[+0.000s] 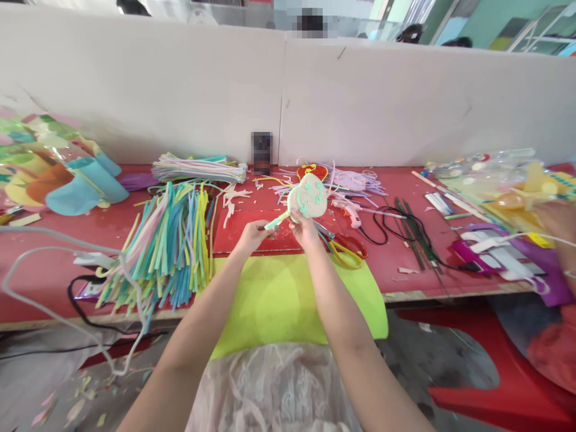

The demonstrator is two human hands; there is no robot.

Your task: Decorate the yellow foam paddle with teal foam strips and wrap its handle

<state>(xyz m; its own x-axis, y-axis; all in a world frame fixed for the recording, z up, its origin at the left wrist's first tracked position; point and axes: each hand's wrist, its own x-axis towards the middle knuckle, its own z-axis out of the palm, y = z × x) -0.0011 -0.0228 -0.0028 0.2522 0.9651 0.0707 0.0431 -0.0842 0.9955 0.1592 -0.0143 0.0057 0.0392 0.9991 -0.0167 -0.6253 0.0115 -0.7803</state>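
My right hand (305, 231) grips the lower edge of a rounded, heart-like foam piece (308, 197), cream and pale green with mint curls on its face. From its lower left side runs a narrow mint strip (275, 223), pinched in the fingers of my left hand (252, 236). Both hands are above a red board (234, 234) and the edge of a yellow-green foam sheet (288, 300). Just right of my right hand lie scissors with red and yellow handles (348, 249). A pink glue gun (351, 211) rests behind them.
A bundle of pastel foam strips (168, 240) hangs over the table edge at left, near a white cable (27, 249). Black cord (407, 222) and a purple power strip (490, 258) are at right, beside another person's hand (558, 219). A white partition (180, 90) stands behind.
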